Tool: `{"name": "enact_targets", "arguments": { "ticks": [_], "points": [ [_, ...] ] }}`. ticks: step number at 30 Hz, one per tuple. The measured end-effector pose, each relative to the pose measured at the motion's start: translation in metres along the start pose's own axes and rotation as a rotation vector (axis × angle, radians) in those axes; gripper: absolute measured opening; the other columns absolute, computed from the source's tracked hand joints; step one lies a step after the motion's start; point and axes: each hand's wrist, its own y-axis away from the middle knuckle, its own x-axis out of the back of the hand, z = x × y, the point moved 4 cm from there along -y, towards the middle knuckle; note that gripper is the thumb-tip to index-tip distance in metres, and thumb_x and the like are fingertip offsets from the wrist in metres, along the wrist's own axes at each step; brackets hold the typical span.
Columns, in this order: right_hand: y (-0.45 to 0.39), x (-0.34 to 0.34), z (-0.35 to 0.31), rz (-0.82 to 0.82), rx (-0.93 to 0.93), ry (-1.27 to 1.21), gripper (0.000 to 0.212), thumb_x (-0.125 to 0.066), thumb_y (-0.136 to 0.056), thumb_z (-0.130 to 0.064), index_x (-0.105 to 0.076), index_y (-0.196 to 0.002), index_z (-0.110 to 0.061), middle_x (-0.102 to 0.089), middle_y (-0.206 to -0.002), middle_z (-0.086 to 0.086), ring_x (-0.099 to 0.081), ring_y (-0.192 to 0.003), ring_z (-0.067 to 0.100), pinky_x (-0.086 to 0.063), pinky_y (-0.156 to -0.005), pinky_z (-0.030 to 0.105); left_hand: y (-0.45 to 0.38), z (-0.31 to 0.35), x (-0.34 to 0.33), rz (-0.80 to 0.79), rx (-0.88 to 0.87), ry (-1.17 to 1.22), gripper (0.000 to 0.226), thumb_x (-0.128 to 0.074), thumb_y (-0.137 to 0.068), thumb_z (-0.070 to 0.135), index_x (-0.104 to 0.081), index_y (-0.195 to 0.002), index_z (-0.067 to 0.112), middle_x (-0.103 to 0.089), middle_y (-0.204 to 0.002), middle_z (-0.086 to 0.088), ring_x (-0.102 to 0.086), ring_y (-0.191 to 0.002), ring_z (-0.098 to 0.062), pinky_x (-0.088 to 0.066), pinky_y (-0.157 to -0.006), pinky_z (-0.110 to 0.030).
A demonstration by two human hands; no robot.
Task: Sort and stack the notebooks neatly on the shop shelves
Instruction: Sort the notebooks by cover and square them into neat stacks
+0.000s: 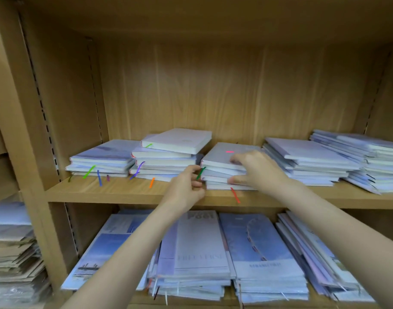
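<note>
Several stacks of pale lilac notebooks with coloured ribbon markers lie on the upper wooden shelf (128,192). My two hands frame the middle stack (220,152). My left hand (187,186) has its fingers curled against the stack's left front corner, by a green ribbon. My right hand (255,168) grips the stack's right front, fingers over the top cover and thumb low on the front edge. To the left stand a skewed stack (168,157) and a low stack (104,159). Two more stacks sit at right (307,161) and far right (374,163).
The lower shelf holds larger flat notebooks in several piles (200,246), some leaning at right (313,253). A pile of brown paper and wrapped goods (12,253) fills the neighbouring bay at left. The shelf's upright divider (19,108) stands at left.
</note>
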Motion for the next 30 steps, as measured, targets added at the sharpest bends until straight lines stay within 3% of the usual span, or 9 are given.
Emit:
{"name": "enact_targets", "arguments": {
  "ticks": [4,8,11,14,18,20,23,27,30],
  "points": [
    [0.017,0.003,0.036,-0.137,-0.078,-0.055,0.077,-0.070,-0.076,-0.049,-0.037,-0.140,-0.022,-0.051,-0.132,0.007,-0.045,-0.121,0.025,-0.037,-0.097,0.034,-0.011,-0.005,-0.002,-0.054,0.038,0.005,0.062,-0.066,-0.079,0.002,-0.040,-0.135,0.006,-0.054,-0.130,-0.009,-0.054,-0.115,-0.021,-0.042,-0.101,-0.033],
    [0.031,-0.001,0.049,-0.224,-0.142,-0.250,0.077,-0.065,-0.082,-0.044,-0.024,-0.146,-0.030,-0.061,-0.111,0.016,-0.052,-0.077,0.012,-0.033,-0.064,0.024,-0.025,-0.003,-0.011,-0.155,0.046,-0.047,0.083,-0.070,-0.077,0.005,-0.023,-0.145,0.010,-0.043,-0.141,-0.007,-0.045,-0.127,-0.025,-0.037,-0.106,-0.040],
    [0.033,-0.004,0.049,-0.211,-0.163,-0.363,0.077,-0.066,-0.084,-0.037,-0.024,-0.147,-0.028,-0.056,-0.128,0.009,-0.054,-0.112,0.015,-0.037,-0.080,0.018,-0.030,0.000,-0.013,-0.163,0.061,-0.006,0.087,-0.070,-0.076,0.001,-0.020,-0.146,0.008,-0.040,-0.144,-0.011,-0.042,-0.129,-0.026,-0.035,-0.108,-0.039],
    [0.035,-0.003,0.049,-0.235,-0.174,-0.443,0.074,-0.067,-0.085,-0.030,-0.027,-0.146,-0.027,-0.058,-0.094,-0.008,-0.055,-0.089,0.002,-0.035,-0.069,0.004,-0.028,0.001,-0.013,-0.116,0.090,0.028,0.082,-0.070,-0.076,-0.002,-0.026,-0.145,0.006,-0.042,-0.143,-0.010,-0.043,-0.130,-0.023,-0.036,-0.108,-0.033],
    [0.038,-0.002,0.059,-0.255,-0.208,-0.562,0.070,-0.069,-0.083,-0.025,-0.032,-0.143,-0.032,-0.062,-0.115,0.004,-0.053,-0.118,0.015,-0.037,-0.089,0.019,-0.019,0.003,-0.010,-0.040,0.046,0.064,0.069,-0.068,-0.078,-0.003,-0.037,-0.140,0.007,-0.050,-0.136,-0.012,-0.051,-0.123,-0.020,-0.039,-0.101,-0.022],
    [0.039,-0.001,0.061,-0.265,-0.201,-0.568,0.065,-0.069,-0.083,-0.022,-0.037,-0.139,-0.031,-0.062,-0.083,-0.009,-0.060,-0.092,0.003,-0.038,-0.074,0.015,-0.010,0.002,-0.007,0.010,0.015,0.090,0.061,-0.066,-0.079,-0.004,-0.044,-0.135,0.006,-0.056,-0.129,-0.011,-0.055,-0.118,-0.018,-0.038,-0.090,-0.011],
    [0.046,0.000,0.065,-0.258,-0.205,-0.692,0.049,-0.070,-0.082,-0.014,-0.048,-0.123,-0.029,-0.047,-0.045,-0.014,-0.042,-0.044,-0.001,-0.031,-0.052,0.011,0.006,-0.001,-0.006,0.098,-0.023,0.176,0.044,-0.061,-0.081,-0.010,-0.056,-0.122,0.006,-0.065,-0.113,-0.008,-0.060,-0.110,-0.013,-0.041,-0.080,-0.001],
    [0.047,0.005,0.065,-0.147,-0.275,-0.667,0.046,-0.074,-0.079,-0.013,-0.055,-0.118,-0.027,-0.062,-0.090,0.001,-0.059,-0.080,0.008,-0.040,-0.071,0.022,0.006,0.005,-0.003,0.038,-0.024,0.225,0.033,-0.063,-0.079,-0.010,-0.059,-0.108,0.006,-0.065,-0.101,-0.010,-0.062,-0.093,-0.011,-0.048,-0.076,-0.005],
    [0.041,0.011,0.050,-0.144,-0.274,-0.277,0.050,-0.069,-0.083,-0.022,-0.049,-0.129,-0.023,-0.058,-0.108,0.004,-0.058,-0.103,0.020,-0.043,-0.073,0.026,0.000,0.008,0.011,0.015,-0.011,0.179,0.025,-0.065,-0.079,-0.004,-0.060,-0.098,0.012,-0.066,-0.097,-0.008,-0.063,-0.085,-0.013,-0.049,-0.075,-0.012]
  ]
}}
